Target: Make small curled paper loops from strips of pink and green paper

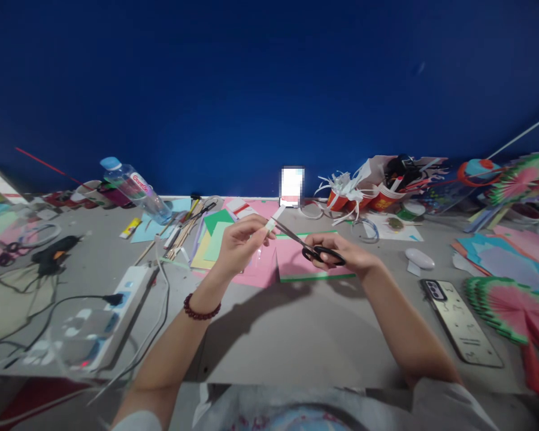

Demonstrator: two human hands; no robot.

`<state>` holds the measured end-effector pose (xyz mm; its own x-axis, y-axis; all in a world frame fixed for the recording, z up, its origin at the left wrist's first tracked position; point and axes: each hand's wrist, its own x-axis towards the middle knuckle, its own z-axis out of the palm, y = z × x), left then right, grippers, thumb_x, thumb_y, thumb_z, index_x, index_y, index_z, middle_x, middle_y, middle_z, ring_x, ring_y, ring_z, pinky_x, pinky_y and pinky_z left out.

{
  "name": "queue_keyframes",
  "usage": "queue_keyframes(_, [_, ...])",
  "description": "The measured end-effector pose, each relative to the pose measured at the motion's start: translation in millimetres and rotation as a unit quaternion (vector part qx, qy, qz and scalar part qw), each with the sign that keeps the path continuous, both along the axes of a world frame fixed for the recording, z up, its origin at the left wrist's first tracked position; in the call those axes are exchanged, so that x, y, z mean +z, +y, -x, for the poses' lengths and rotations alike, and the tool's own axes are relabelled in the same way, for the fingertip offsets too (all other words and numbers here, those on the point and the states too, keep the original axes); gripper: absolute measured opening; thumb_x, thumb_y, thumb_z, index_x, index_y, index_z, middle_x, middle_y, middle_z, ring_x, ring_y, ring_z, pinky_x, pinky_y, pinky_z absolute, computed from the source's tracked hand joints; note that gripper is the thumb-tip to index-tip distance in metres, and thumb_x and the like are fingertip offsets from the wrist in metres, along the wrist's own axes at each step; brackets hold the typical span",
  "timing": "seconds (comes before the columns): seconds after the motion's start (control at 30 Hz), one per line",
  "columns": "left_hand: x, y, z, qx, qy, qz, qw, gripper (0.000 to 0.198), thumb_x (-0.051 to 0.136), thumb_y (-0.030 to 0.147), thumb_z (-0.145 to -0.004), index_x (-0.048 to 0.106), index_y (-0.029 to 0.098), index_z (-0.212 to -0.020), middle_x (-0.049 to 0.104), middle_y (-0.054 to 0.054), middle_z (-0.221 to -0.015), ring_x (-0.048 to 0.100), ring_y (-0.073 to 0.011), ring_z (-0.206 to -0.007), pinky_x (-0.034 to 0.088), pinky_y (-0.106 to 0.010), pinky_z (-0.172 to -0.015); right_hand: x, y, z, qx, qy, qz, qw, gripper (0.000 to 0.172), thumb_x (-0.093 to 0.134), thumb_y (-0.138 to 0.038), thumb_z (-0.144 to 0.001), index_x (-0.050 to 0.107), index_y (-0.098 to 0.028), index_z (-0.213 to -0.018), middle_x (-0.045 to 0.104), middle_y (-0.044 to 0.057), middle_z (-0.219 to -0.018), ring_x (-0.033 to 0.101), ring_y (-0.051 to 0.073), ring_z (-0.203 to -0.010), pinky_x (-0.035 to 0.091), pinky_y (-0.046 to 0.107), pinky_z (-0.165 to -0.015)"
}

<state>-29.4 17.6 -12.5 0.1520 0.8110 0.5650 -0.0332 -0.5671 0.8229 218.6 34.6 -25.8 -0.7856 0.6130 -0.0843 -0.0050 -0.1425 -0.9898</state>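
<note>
My left hand pinches a small white strip of paper above the grey table. A dark red bead bracelet sits on that wrist. My right hand grips black-handled scissors, whose blades reach up and left to the strip and meet it at its lower end. Under both hands lie pink and green paper sheets.
A white power strip with cables and a black glue gun lie at the left. A water bottle stands at the back left. A phone and folded paper fans lie at the right, red cups at the back.
</note>
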Motion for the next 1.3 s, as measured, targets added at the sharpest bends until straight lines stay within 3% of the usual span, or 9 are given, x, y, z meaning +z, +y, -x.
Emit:
queue_keyframes(0.13, [0.5, 0.3, -0.4, 0.011, -0.001, -0.002, 1.000, 0.022, 0.061, 0.028, -0.086, 0.071, 0.019, -0.069, 0.065, -0.005, -0.071, 0.058, -0.0119, -0.065, 0.050, -0.022, -0.051, -1.2, 0.6, -0.7, 0.008, -0.016, 0.000, 1.000, 0.037, 0.070, -0.048, -0.078, 0.057, -0.014, -0.088, 0.046, -0.005, -0.060, 0.032, 0.006, -0.049, 0.021, 0.021, -0.045])
queue_keyframes(0.43, [0.1, -0.1, -0.3, -0.005, -0.002, 0.001, 1.000, 0.022, 0.060, 0.026, -0.087, 0.072, 0.019, -0.070, 0.067, -0.006, -0.073, 0.059, -0.0129, -0.069, 0.051, -0.022, -0.051, 1.4, 0.1, 0.6, 0.026, 0.018, -0.005, 0.999, 0.046, 0.068, -0.055, -0.077, 0.054, -0.014, -0.090, 0.047, -0.005, -0.058, 0.029, 0.005, -0.046, 0.019, 0.021, -0.045])
queue_keyframes(0.7, [-1.1, 0.0, -1.1, 0.004, -0.005, 0.004, 1.000, 0.023, 0.061, 0.028, -0.087, 0.071, 0.019, -0.069, 0.066, -0.005, -0.071, 0.059, -0.0128, -0.068, 0.051, -0.022, -0.050, -0.3, 0.4, -1.6, 0.015, -0.010, -0.011, 1.000, 0.046, 0.070, -0.055, -0.074, 0.055, -0.015, -0.089, 0.049, -0.004, -0.062, 0.034, 0.006, -0.048, 0.022, 0.021, -0.045])
queue_keyframes(1.3, [-0.1, -1.0, -1.0, -0.001, -0.007, 0.006, 1.000, 0.022, 0.061, 0.027, -0.087, 0.071, 0.019, -0.069, 0.067, -0.005, -0.071, 0.060, -0.0133, -0.069, 0.051, -0.023, -0.051, 3.1, -1.7, 0.1, 0.006, 0.015, -0.007, 1.000, 0.044, 0.070, -0.053, -0.076, 0.056, -0.013, -0.088, 0.047, -0.004, -0.060, 0.033, 0.005, -0.047, 0.020, 0.021, -0.046])
